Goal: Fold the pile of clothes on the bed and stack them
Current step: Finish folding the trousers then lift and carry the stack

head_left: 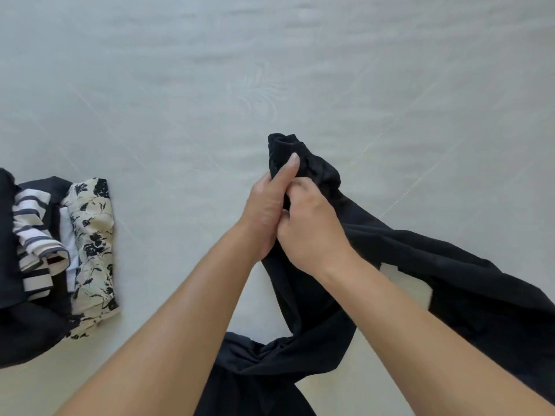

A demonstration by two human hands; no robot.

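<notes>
A black garment (435, 265) hangs bunched above the pale bed sheet (270, 70), trailing down toward the lower right and bottom edge. My left hand (267, 205) grips its upper end, thumb pressed up against the ribbed black edge. Right beside it, my right hand (309, 226) also grips the fabric, fingers curled into the cloth. At the left edge lies a pile of clothes (45, 250): a cream piece with black flowers (93, 244), a striped white and dark piece (30, 229) and dark garments.
The pale sheet stretches wide beyond and to both sides of my hands, smooth with faint creases. The clothes pile sits about a forearm's length to the left of my arms.
</notes>
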